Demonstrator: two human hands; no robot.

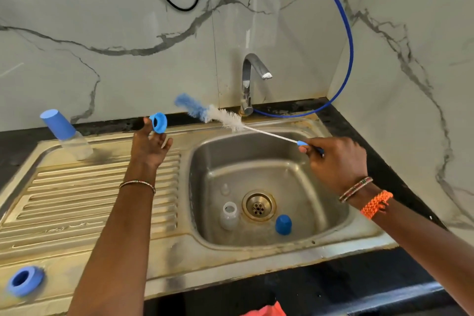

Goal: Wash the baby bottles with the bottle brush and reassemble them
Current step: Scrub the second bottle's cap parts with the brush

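In the sink [320, 187] a clear bottle [229, 215] and blue cap [283, 224] stand beside the drain. My right hand [336, 161] grips the brush [230, 120], bristles pointing up-left over the sink rim. My left hand [150, 146] pinches a blue ring [159, 122].

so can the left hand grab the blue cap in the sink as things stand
Probably not yet: the left hand already holds a blue ring. The path down to the cap looks open.
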